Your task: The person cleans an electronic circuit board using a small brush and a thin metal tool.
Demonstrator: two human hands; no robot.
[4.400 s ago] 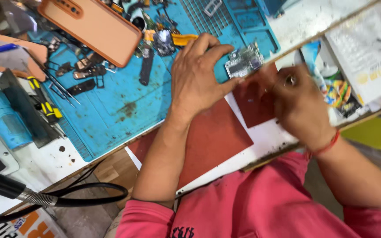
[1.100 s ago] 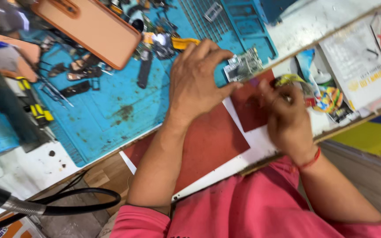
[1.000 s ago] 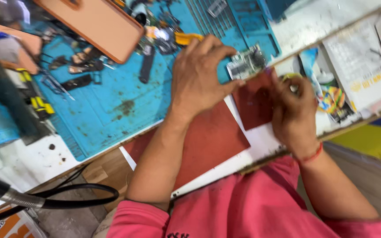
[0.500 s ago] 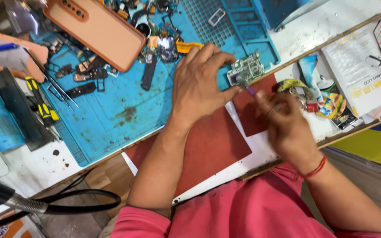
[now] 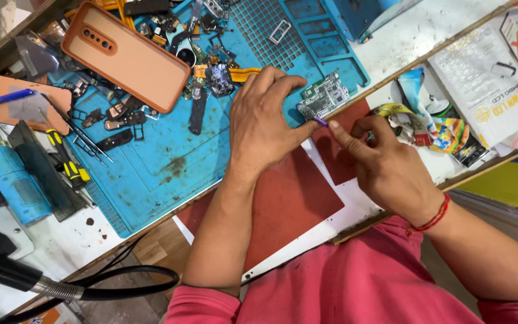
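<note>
A small green circuit board (image 5: 325, 95) lies at the edge of the blue work mat (image 5: 169, 162). My left hand (image 5: 262, 123) rests flat over the mat, its fingertips pressing the board's near edge. My right hand (image 5: 385, 165) pinches a thin purple-tipped tool (image 5: 319, 121) between thumb and forefinger, its tip at the board's lower corner. Both hands work above a dark red pad (image 5: 295, 204).
An orange phone case (image 5: 126, 55) and a second orange case (image 5: 19, 103) lie at the back left among several loose phone parts and tweezers (image 5: 85, 137). A blue cylinder (image 5: 14, 183), a yellow-handled screwdriver (image 5: 66, 162), a black cable (image 5: 121, 288) and packets (image 5: 487, 84) surround the mat.
My right hand lowered from working at the red pad and now brings a thin tool tip to the circuit board. My left hand stayed on the board.
</note>
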